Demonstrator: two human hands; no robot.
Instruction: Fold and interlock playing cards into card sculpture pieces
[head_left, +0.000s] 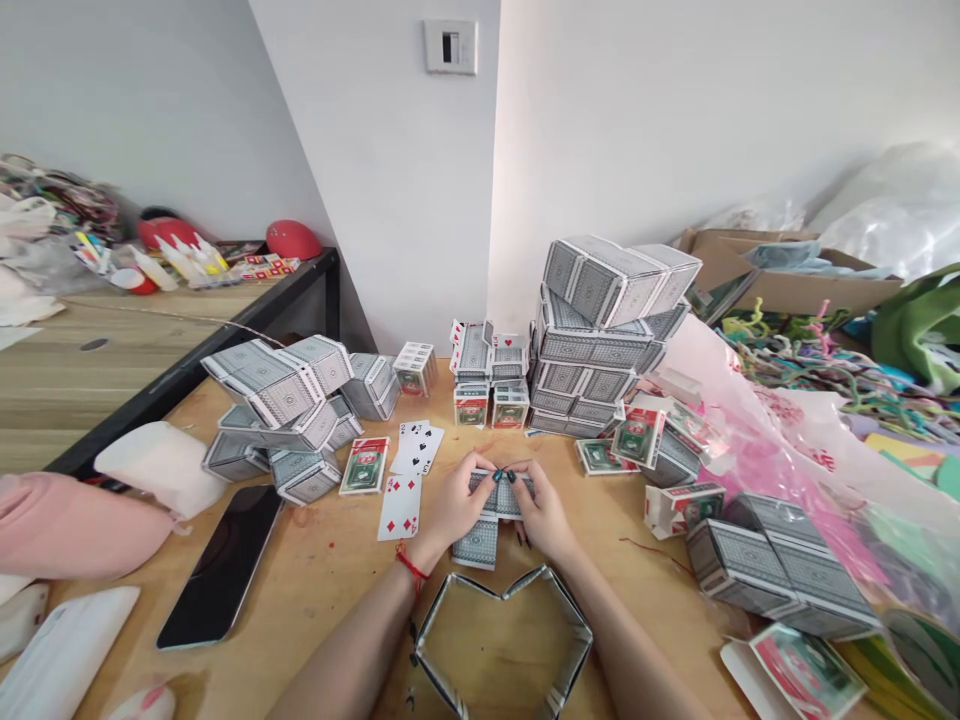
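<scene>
My left hand and my right hand meet above the table, thumbs and fingers pinching grey-backed playing cards between them. How many cards are in the pinch I cannot tell. Just below, a single face-down playing card lies close to the left hand. Nearer to me, between my forearms, stands a heart-shaped ring of folded cards. To the left of my hands are a face-up diamonds card and some black-suited cards.
Stacked card-built blocks rise at the right and left. Small card pieces stand on card boxes by the wall. A phone lies at left. More card boxes and pink plastic cover the right side.
</scene>
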